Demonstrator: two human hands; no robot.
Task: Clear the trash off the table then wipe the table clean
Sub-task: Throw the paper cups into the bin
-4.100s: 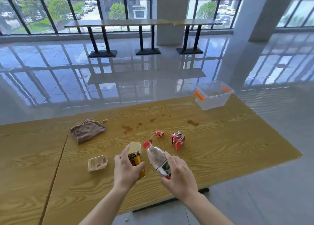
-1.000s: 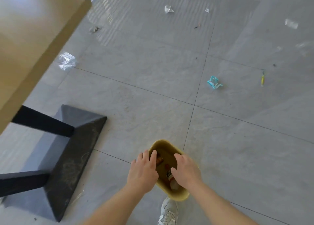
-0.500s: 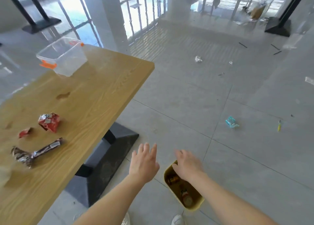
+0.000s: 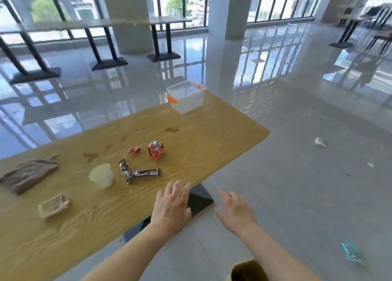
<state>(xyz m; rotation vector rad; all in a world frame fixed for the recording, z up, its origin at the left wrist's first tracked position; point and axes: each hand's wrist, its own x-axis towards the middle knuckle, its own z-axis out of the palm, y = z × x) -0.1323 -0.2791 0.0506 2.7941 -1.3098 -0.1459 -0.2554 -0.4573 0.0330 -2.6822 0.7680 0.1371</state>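
On the wooden table [image 4: 212,144] lie a crumpled red wrapper [image 4: 156,149], a small red scrap [image 4: 133,150], a dark bent snack wrapper [image 4: 135,172], a clear plastic cup [image 4: 101,175] and a small tan tray [image 4: 53,205]. A brown cloth [image 4: 27,174] sits at the left. Several brown stains [image 4: 91,156] mark the wood. My left hand [image 4: 171,208] hovers open at the table's near edge, holding nothing. My right hand [image 4: 236,211] is open over the floor. The yellow bin [image 4: 247,271] stands on the floor under my right arm.
A clear plastic box [image 4: 186,97] with orange clips stands at the table's far end. The table's black base [image 4: 199,200] is beneath my left hand. Scraps of litter [image 4: 351,253] lie on the grey floor to the right. More tables stand by the windows.
Earlier I held a can and a bottle; both went into the yellow bin. My view has swung up from the bin to the table, and both empty hands have risen toward its edge.
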